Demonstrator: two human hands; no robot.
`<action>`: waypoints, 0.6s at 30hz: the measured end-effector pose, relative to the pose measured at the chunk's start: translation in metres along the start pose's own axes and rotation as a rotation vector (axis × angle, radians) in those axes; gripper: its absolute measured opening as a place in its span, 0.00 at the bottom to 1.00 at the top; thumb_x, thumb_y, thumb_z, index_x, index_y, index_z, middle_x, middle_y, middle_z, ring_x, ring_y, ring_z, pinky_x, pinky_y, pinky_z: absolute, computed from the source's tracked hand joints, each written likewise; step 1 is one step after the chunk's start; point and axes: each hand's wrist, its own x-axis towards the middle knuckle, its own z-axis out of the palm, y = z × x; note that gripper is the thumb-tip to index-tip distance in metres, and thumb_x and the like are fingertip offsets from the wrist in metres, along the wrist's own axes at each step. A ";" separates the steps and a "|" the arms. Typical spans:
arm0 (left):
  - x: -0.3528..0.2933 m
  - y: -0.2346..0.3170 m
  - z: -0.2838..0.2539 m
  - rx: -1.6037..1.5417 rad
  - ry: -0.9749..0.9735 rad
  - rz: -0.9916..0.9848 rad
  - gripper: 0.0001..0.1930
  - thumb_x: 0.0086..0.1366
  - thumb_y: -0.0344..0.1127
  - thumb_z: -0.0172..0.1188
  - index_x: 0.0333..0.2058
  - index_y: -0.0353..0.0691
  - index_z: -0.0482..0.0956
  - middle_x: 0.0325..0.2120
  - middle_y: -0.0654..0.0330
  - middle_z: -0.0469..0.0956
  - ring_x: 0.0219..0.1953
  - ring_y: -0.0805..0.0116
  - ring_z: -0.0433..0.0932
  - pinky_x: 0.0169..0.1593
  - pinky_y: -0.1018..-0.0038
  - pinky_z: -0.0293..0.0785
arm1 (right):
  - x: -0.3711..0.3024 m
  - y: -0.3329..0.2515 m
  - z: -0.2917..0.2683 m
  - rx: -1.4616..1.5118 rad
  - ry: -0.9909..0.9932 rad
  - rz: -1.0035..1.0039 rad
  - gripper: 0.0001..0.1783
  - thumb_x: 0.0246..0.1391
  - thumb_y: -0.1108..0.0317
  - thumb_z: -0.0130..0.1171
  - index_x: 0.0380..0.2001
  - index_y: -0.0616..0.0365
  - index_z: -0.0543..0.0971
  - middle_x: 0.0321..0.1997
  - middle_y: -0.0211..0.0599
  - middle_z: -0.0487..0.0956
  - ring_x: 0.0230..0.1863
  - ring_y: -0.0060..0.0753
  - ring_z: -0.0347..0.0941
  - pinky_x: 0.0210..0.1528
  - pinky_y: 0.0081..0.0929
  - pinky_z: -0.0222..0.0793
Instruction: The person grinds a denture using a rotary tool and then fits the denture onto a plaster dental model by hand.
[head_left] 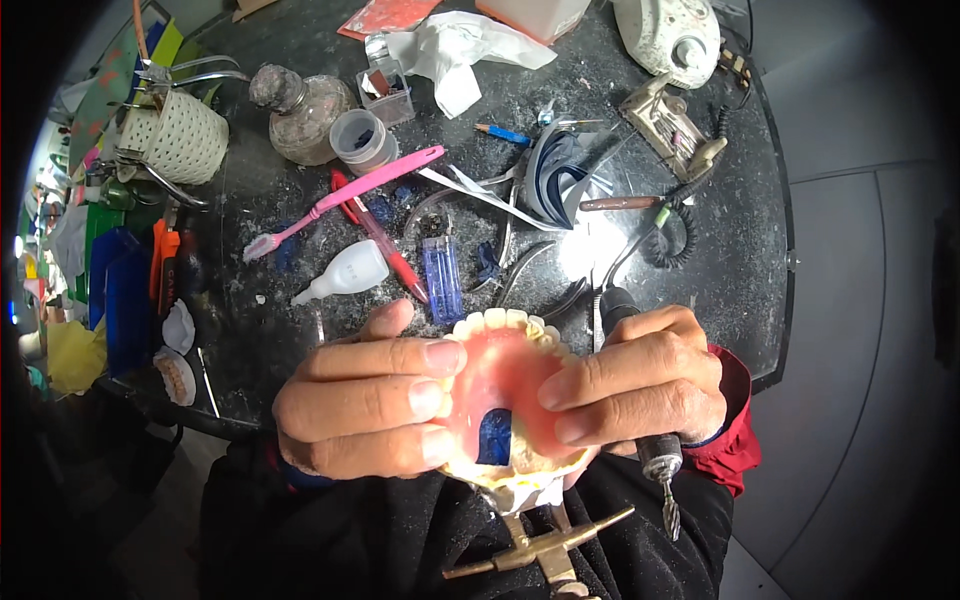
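Observation:
A pink denture [500,375] with a row of cream teeth sits on a pale plaster model, which is fixed to a brass articulator [545,550] above my lap. My left hand [360,405] grips the denture's left side, fingers closed over its edge. The fingers of my right hand [640,380] press on its right side. That same hand also holds a dark rotary handpiece [660,452], its metal bur [671,508] pointing down, apart from the denture. A dark blue patch [495,437], perhaps wax, lies at the middle of the denture's back edge.
Beyond my hands, the dusty dark table [735,250] carries a pink toothbrush [350,200], a white dropper bottle [345,272], a blue lighter [441,280] and a red pen [390,250]. Folded abrasive strips [555,180] lie near a bright light spot. A wicker cup [175,138] stands far left.

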 end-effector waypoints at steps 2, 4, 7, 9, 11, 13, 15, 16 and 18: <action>-0.002 0.002 0.003 -0.001 0.032 0.013 0.05 0.54 0.28 0.63 0.30 0.42 0.76 0.31 0.60 0.73 0.37 0.63 0.78 0.52 0.63 0.73 | 0.000 0.000 0.001 -0.030 0.005 -0.027 0.17 0.36 0.65 0.67 0.33 0.59 0.79 0.34 0.34 0.79 0.25 0.17 0.76 0.17 0.09 0.63; -0.005 0.002 0.004 0.000 0.040 0.030 0.08 0.51 0.24 0.64 0.30 0.41 0.76 0.31 0.60 0.73 0.36 0.64 0.78 0.50 0.65 0.75 | -0.001 0.001 0.004 -0.056 0.011 -0.055 0.15 0.37 0.66 0.67 0.32 0.58 0.80 0.34 0.34 0.80 0.24 0.16 0.75 0.16 0.09 0.62; -0.003 0.003 0.007 0.013 0.042 0.040 0.12 0.47 0.20 0.65 0.30 0.41 0.76 0.32 0.60 0.72 0.36 0.65 0.78 0.47 0.68 0.77 | -0.008 0.002 0.008 -0.018 0.083 -0.061 0.13 0.37 0.67 0.67 0.31 0.58 0.81 0.34 0.33 0.80 0.23 0.14 0.74 0.15 0.07 0.59; -0.003 0.003 0.010 0.021 0.056 0.037 0.13 0.45 0.18 0.66 0.30 0.41 0.76 0.32 0.60 0.72 0.35 0.65 0.78 0.45 0.71 0.79 | -0.011 0.002 0.005 -0.085 0.031 -0.093 0.13 0.38 0.68 0.67 0.30 0.59 0.81 0.34 0.34 0.80 0.23 0.14 0.75 0.15 0.07 0.57; -0.002 0.005 0.014 0.040 0.074 0.040 0.15 0.43 0.17 0.66 0.29 0.40 0.76 0.32 0.60 0.71 0.34 0.65 0.77 0.43 0.72 0.79 | -0.011 0.001 0.006 -0.105 0.025 -0.108 0.13 0.38 0.68 0.67 0.31 0.60 0.80 0.34 0.35 0.80 0.24 0.15 0.75 0.15 0.07 0.56; 0.003 0.011 0.024 0.058 0.168 -0.011 0.15 0.42 0.16 0.66 0.28 0.40 0.74 0.31 0.60 0.69 0.33 0.66 0.76 0.41 0.73 0.80 | -0.011 0.002 0.008 -0.101 0.036 -0.112 0.14 0.38 0.68 0.66 0.32 0.60 0.80 0.34 0.36 0.80 0.24 0.16 0.75 0.15 0.07 0.56; 0.008 0.015 0.038 0.073 0.255 -0.062 0.15 0.42 0.16 0.66 0.27 0.41 0.74 0.29 0.61 0.68 0.32 0.66 0.76 0.40 0.73 0.80 | -0.011 0.005 0.010 0.008 0.094 -0.066 0.16 0.39 0.69 0.66 0.35 0.60 0.79 0.36 0.39 0.79 0.26 0.20 0.77 0.16 0.08 0.61; 0.009 0.015 0.044 0.097 0.342 -0.059 0.15 0.41 0.17 0.66 0.27 0.41 0.73 0.29 0.61 0.67 0.31 0.67 0.75 0.40 0.73 0.80 | -0.010 0.005 0.011 0.006 0.093 -0.064 0.16 0.39 0.69 0.66 0.35 0.60 0.79 0.36 0.39 0.79 0.26 0.20 0.77 0.16 0.08 0.61; 0.008 0.011 0.047 0.121 0.431 -0.058 0.16 0.41 0.17 0.66 0.26 0.42 0.72 0.28 0.62 0.66 0.30 0.67 0.75 0.39 0.73 0.80 | -0.009 0.006 0.011 0.024 0.095 -0.050 0.16 0.39 0.70 0.66 0.36 0.60 0.78 0.37 0.42 0.78 0.29 0.25 0.78 0.20 0.12 0.68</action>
